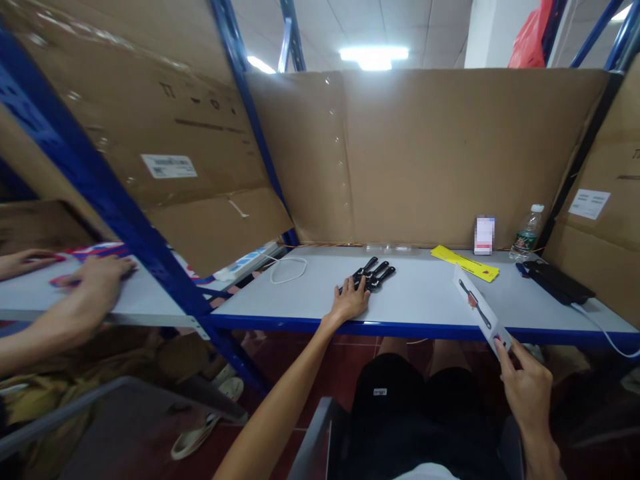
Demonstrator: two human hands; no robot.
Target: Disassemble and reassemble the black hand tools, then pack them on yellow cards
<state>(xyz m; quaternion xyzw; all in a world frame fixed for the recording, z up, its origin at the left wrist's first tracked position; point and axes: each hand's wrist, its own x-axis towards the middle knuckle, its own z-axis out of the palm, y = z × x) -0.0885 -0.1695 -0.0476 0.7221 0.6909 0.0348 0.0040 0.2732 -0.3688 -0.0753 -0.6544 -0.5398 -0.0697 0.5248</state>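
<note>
My left hand point(351, 301) rests on the white tabletop, its fingers spread over the near end of several black-handled utensils point(381, 272). Their handles point away to the right, and my fingers cover part of the other ends, so their exact kind does not show. Off the table's front edge, my right hand point(525, 383) pinches the lower end of a slim white printed box point(477, 308). A picture of a long black utensil with something reddish runs along its face. The box is held tilted, its upper end over the table.
Yellow printed strips point(465, 263), a phone point(484, 235), a water bottle point(527, 233) and a black case point(557, 280) with a white cable stand at the right. A white cable point(290, 269) and power strip point(250, 260) lie left. Beyond the blue post, a co-worker's hands point(100, 280) handle something.
</note>
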